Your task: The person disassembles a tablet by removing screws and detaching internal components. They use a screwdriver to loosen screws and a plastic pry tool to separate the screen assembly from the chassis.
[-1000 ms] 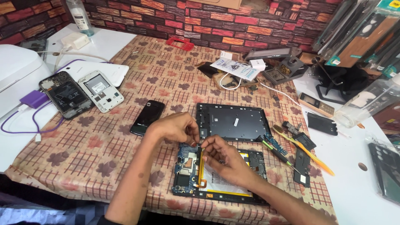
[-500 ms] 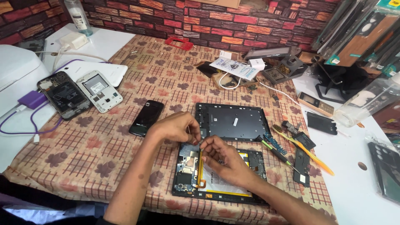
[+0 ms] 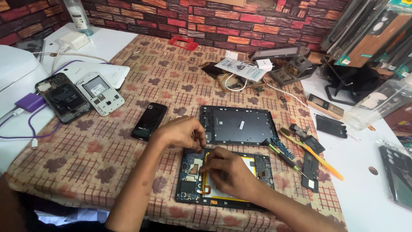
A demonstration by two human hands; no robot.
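Gently now: both hands pinch small at the opened tablet point(image 3: 223, 180), left hand point(image 3: 182, 133) at its top edge, right hand point(image 3: 227, 172) over the battery point(image 3: 253, 165); lift slowly, never bending.

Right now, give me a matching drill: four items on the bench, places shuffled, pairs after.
1. opened tablet
2. black phone
3. back cover
4. red frame

A. far side of the cloth, near the brick wall
B. under the left hand and right hand
C. left of the left hand
D. just beyond the hands, inner side up

Pairs: 1-B, 2-C, 3-D, 4-A
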